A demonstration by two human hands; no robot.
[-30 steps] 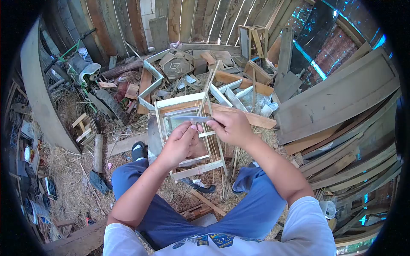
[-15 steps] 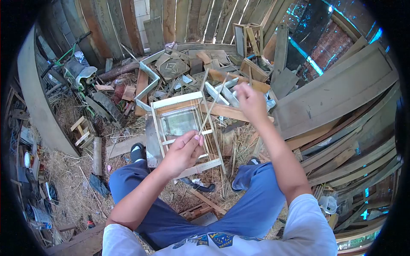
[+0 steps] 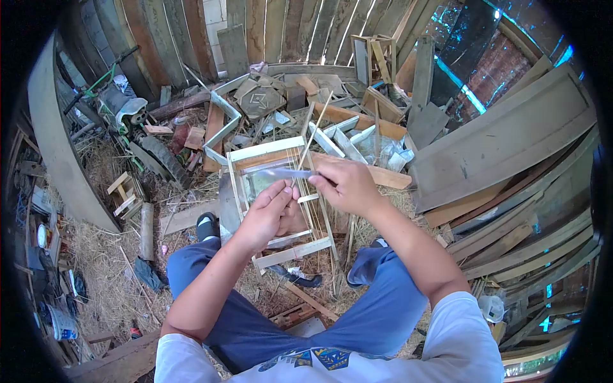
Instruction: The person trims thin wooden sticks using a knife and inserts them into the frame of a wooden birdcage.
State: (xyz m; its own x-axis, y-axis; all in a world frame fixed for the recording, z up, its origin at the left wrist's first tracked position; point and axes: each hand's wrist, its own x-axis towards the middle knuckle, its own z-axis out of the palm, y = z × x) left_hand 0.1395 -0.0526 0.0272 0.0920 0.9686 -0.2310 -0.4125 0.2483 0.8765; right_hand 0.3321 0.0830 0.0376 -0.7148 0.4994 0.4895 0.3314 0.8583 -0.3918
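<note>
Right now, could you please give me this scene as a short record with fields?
Left hand: holding a thin stick
Right hand: gripping a knife, blade pointing left
Below the hands: a wooden frame
Beyond the frame: scrap wood, including an eight-sided board
Left side: a wheel, a white bucket
Right side: a large wooden panel

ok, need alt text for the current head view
A person's right hand holds a knife across a thin wooden strip gripped in the left hand. Beneath the hands is a pale wooden frame with slender crosspieces. Straw and scrap wood litter the ground, with a plank wall behind.
</note>
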